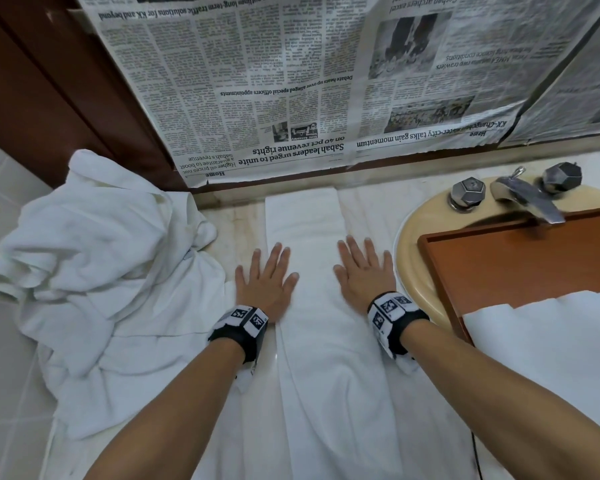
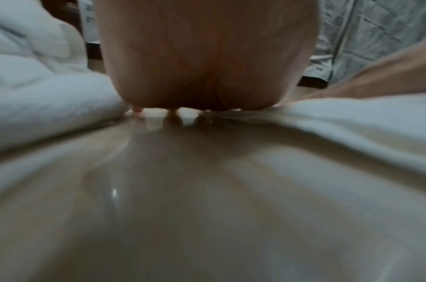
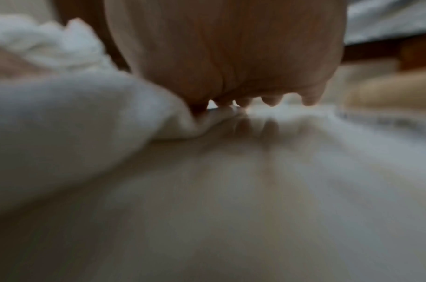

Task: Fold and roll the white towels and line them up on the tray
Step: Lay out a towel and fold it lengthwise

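Observation:
A white towel, folded into a long narrow strip, lies lengthwise on the pale counter in the head view. My left hand rests flat with straight spread fingers at the strip's left edge. My right hand lies flat the same way along its right edge. The brown wooden tray stands at the right over the sink, with white towel cloth on its near part. Both wrist views are blurred; they show each palm low over the counter beside towel cloth.
A heap of crumpled white towels fills the counter's left end. A beige sink with a metal tap and two knobs sits at the right. Newspaper sheets cover the wall behind. Grey tiled floor lies beyond the left edge.

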A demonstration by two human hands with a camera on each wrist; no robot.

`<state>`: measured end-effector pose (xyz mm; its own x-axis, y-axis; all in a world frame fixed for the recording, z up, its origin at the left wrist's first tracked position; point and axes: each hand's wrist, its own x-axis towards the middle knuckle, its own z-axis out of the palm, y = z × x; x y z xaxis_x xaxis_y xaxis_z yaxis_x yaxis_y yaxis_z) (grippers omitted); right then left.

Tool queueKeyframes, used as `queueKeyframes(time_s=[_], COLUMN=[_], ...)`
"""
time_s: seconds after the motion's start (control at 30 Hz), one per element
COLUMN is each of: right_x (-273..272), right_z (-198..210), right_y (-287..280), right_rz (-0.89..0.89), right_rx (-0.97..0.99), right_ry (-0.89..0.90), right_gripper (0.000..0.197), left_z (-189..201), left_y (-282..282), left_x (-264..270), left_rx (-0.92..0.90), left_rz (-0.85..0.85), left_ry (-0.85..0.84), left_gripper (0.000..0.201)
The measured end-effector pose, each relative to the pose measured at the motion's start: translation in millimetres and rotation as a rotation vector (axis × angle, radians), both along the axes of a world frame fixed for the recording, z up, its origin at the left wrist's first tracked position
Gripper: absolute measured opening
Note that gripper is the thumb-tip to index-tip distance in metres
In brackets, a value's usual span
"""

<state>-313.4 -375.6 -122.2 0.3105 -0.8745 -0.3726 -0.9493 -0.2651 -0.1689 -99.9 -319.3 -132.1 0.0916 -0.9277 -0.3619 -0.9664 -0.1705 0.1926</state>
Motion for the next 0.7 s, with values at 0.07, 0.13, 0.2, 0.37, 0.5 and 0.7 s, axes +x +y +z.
queueKeyframes(time_s=[0.07,0.13,0.2,0.37,0.5,0.7], right_x=[2,7,4,-15,-15,-36], right_z=[5,4,0,10,16,2], right_y=[11,27,29,15,52,62], right_rz=[0.091,0.221,0.214,0.041,0.214,0.097], right_rx=[-0.042,-0.044,-0.008,0.011,-0.016,0.066], right_ry=[-0.026,-0.054,-0.033,0.073,-0.002,0.004], right_gripper=[0.057,0.055,0.055,0.056,0.059,0.057], left_z=[1,1,0,1,10,5], left_y=[1,0,0,-2,12,47], left_x=[-6,-6,0,-2,-19,-19], left_rx=[0.002,0.004,0.013,0.044,0.028,0.004], left_rz=[-0.015,-0.029,-0.015,0.039,0.082,-0.005], left_ry=[0.012,0.015,0.019,0.036,0.056,0.015], left_gripper=[0.058,0.057,0.058,0.061,0.063,0.055])
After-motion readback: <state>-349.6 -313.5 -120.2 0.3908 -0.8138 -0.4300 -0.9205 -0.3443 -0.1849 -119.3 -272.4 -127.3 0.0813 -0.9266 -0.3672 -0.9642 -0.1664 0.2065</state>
